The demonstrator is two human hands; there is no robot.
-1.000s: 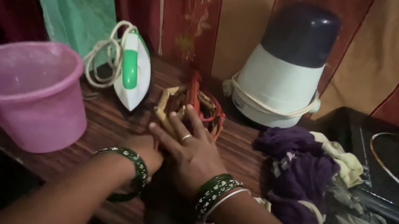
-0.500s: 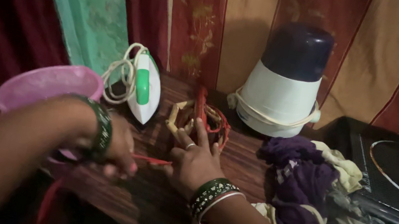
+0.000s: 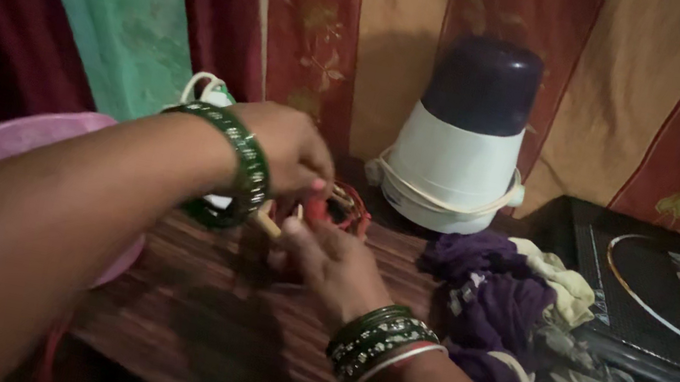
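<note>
left hand (image 3: 292,147) lifted over red bundle (image 3: 335,209), right hand (image 3: 329,261) below

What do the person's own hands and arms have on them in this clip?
Both forearms are bare, with no sleeves in view. The left hand has a wide dark green patterned bangle at the wrist. The right hand has a stack of green bangles plus thin pale ones.

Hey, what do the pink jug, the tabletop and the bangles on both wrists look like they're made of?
Pink jug: likely plastic, going by its even, slightly translucent pink wall and smooth rim.
Tabletop: wood or wood-look laminate, with dark brown streaked grain and a mild sheen.
Green bangles on the left wrist: glossy, glass or plastic, hard to tell.
Right-wrist bangles: similar green ones plus a pale, possibly metal one.
</note>
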